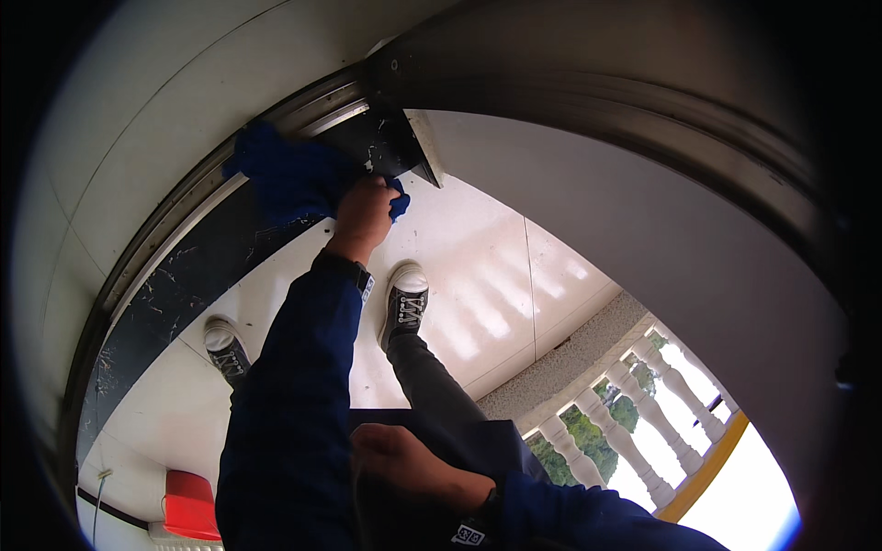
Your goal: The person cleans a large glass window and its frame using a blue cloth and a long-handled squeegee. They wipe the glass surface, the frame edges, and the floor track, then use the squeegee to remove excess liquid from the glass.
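My left hand point(364, 215) grips a dark blue cloth point(293, 175), and a bunched end of it sticks out past my fingers. The cloth spreads over a black marble-patterned sill strip point(155, 293) and reaches the metal track point(207, 196) along its far side. Close to my body, below the left forearm, is my right hand point(406, 458). Its fingers are dark and partly hidden by the left sleeve, so I cannot tell what they hold.
My sneakers point(408, 296) stand on white floor tiles point(468, 262). A dark frame point(586, 103) and a grey panel point(620, 206) curve along the right. White balusters point(603, 427) stand at lower right. A red bucket point(189, 506) is at lower left, near a thin rod point(98, 506).
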Available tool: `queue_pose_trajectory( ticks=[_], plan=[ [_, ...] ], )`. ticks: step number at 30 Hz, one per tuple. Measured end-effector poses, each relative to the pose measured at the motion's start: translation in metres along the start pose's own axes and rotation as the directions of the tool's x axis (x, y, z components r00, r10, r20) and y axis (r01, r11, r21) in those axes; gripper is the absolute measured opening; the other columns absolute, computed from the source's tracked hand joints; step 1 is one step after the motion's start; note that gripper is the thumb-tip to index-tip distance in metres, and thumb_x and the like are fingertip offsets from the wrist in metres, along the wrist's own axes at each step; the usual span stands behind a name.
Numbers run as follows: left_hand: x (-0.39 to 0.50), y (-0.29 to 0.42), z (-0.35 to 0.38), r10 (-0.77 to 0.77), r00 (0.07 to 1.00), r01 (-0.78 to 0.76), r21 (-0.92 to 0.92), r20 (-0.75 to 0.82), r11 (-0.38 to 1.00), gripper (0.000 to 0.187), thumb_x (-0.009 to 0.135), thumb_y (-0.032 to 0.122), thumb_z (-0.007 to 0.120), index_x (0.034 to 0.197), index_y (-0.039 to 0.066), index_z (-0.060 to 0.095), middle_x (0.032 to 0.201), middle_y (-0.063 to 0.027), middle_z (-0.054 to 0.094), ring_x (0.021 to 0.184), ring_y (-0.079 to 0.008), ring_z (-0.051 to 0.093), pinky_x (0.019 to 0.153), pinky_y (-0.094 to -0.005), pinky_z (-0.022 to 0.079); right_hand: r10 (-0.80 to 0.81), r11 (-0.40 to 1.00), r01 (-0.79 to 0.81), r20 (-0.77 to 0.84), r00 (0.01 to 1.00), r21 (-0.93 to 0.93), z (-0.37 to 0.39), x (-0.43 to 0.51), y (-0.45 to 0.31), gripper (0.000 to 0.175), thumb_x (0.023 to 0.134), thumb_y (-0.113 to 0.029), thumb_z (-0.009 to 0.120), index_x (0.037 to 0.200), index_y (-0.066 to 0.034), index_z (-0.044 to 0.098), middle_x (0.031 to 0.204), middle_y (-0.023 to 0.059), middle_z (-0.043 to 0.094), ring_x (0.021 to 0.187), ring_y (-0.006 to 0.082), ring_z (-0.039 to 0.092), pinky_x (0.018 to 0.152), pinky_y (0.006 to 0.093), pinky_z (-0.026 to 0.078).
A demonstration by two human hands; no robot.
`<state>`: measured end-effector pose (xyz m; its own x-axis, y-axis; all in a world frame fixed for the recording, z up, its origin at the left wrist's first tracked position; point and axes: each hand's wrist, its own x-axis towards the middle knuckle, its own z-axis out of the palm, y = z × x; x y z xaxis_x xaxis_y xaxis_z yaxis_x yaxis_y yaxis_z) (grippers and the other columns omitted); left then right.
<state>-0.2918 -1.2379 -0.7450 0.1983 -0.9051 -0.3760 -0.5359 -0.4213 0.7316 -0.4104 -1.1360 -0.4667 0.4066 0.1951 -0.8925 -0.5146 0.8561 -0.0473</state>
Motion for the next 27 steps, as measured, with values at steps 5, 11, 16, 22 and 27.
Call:
queue_pose_trajectory(
  ticks=[5, 11, 16, 22, 27],
  plan=[
    [-0.078, -0.020, -0.002, -0.265, 0.946, 0.231, -0.187, -0.187, 0.955, 0.025, 0.079, 0.005, 0.061, 0.103, 0.008, 0.064, 0.102, -0.0114, 0.062, 0.099, -0.0303, 0.057, 0.086, -0.0370, 0.046, 0.061, 0.998, -0.060, -0.074, 0.995, 0.017, 0.004, 0.005, 0.012, 0.008, 0.091, -0.009, 0.052, 0.095, -0.0017, 0.055, 0.081, 0.0004, 0.058, 0.078, 0.0087, 0.056, 0.073, 0.0240, 0.047],
    [-0.137, -0.055, -0.024, -0.466, 0.876, 0.441, -0.185, -0.126, 0.878, 0.026, 0.079, 0.009, 0.062, 0.105, 0.010, 0.064, 0.106, -0.0108, 0.063, 0.100, -0.0304, 0.059, 0.086, -0.0361, 0.046, -0.003, 0.990, -0.015, -0.125, 0.992, -0.138, 0.016, 0.015, 0.034, 0.009, 0.091, -0.010, 0.052, 0.092, -0.0016, 0.055, 0.081, 0.0017, 0.058, 0.076, 0.0095, 0.055, 0.070, 0.0241, 0.046],
    [-0.174, -0.072, -0.056, -0.616, 0.784, 0.533, -0.426, -0.078, 0.731, 0.032, 0.080, 0.015, 0.063, 0.110, 0.004, 0.061, 0.102, -0.0181, 0.065, 0.095, -0.0325, 0.061, 0.084, -0.0371, 0.047, -0.008, 0.983, -0.024, -0.173, 0.985, -0.182, 0.019, 0.024, 0.046, 0.012, 0.092, -0.012, 0.052, 0.093, -0.0012, 0.057, 0.080, 0.0025, 0.059, 0.075, 0.0096, 0.056, 0.070, 0.0236, 0.046],
    [-0.178, -0.054, -0.085, -0.409, 0.912, 0.393, -0.207, -0.038, 0.896, 0.029, 0.080, 0.012, 0.064, 0.107, 0.003, 0.063, 0.099, -0.0180, 0.065, 0.091, -0.0308, 0.063, 0.081, -0.0333, 0.047, -0.129, 0.955, 0.077, -0.167, 0.977, -0.287, 0.030, 0.033, 0.061, 0.015, 0.088, -0.016, 0.055, 0.089, -0.0008, 0.058, 0.075, 0.0055, 0.061, 0.068, 0.0120, 0.057, 0.066, 0.0261, 0.047],
    [-0.176, -0.051, -0.095, -0.461, 0.882, 0.415, -0.300, -0.098, 0.859, 0.025, 0.081, 0.012, 0.063, 0.105, 0.004, 0.063, 0.100, -0.0183, 0.065, 0.093, -0.0322, 0.062, 0.082, -0.0355, 0.048, -0.065, 0.967, 0.020, -0.170, 0.983, -0.254, 0.025, 0.033, 0.063, 0.015, 0.087, -0.014, 0.056, 0.087, -0.0001, 0.058, 0.071, 0.0070, 0.062, 0.066, 0.0147, 0.060, 0.065, 0.0276, 0.048]
  ],
)
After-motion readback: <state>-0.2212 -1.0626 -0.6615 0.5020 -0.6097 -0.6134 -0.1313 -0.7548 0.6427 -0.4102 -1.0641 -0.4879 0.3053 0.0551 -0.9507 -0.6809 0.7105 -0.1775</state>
